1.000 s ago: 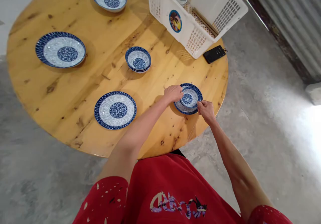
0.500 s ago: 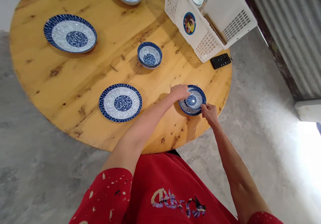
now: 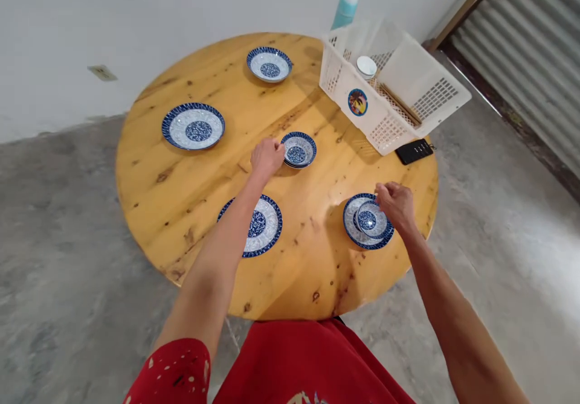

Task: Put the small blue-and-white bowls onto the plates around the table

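Note:
My right hand (image 3: 395, 205) rests curled on the far right rim of a small blue-and-white bowl (image 3: 369, 220). That bowl sits on a blue-patterned plate (image 3: 357, 239) near the right edge of the round wooden table (image 3: 203, 174). My left hand (image 3: 267, 156) hovers with fingers curled and nothing in it, just left of a stack of small blue bowls (image 3: 299, 149) at the table's middle. My left forearm crosses over another blue plate (image 3: 267, 226).
Two more blue plates lie at the left (image 3: 193, 126) and the far side (image 3: 269, 64). A white plastic basket (image 3: 385, 129) with a white cup (image 3: 366, 66) stands back right, a black phone (image 3: 413, 150) beside it, a teal bottle (image 3: 345, 6) behind. Concrete floor surrounds the table.
My left hand left the bowl on the right plate and moved up-left to the stack of small bowls. My right hand stays at that bowl. The view pulled back and tilted up.

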Demonstrator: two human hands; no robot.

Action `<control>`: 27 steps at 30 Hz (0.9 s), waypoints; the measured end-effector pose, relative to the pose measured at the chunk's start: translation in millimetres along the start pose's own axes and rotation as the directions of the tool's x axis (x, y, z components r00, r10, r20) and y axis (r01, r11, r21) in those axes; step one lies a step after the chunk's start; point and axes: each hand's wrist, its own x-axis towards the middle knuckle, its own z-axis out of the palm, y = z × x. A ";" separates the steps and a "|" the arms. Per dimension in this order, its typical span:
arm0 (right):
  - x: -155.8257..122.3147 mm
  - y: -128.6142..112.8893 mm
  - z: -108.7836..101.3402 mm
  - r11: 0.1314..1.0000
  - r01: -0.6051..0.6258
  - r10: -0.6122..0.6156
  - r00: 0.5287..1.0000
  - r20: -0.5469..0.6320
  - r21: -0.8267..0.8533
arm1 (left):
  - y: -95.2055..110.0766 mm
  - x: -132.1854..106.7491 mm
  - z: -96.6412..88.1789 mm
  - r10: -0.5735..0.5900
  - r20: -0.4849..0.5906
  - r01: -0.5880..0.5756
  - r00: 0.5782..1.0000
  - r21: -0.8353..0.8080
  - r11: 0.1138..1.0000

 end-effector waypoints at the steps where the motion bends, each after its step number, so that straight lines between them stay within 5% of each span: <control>1: 8.6 -13.7 11.9 0.999 0.019 -0.020 0.999 0.042 0.033 | -6.6 6.1 -3.3 -0.026 -0.014 0.026 1.000 0.018 1.000; 6: 46.8 -69.3 73.5 0.986 0.015 -0.052 0.973 0.226 0.164 | -22.7 26.1 -2.0 -0.032 0.028 0.029 0.999 0.087 0.996; 11: 74.0 -104.3 113.5 0.994 0.044 -0.069 0.963 0.261 0.099 | -19.9 34.9 3.6 0.033 0.062 -0.042 0.998 0.141 0.989; 21: 101.7 -111.2 145.8 0.959 -0.063 0.123 0.971 0.205 -0.278 | -12.8 47.5 5.5 0.056 0.077 -0.071 0.995 0.199 0.977; 27: 103.2 -110.0 149.3 0.957 -0.060 0.123 0.971 0.207 -0.285 | -8.2 44.4 5.0 0.018 0.086 -0.031 0.996 0.151 0.988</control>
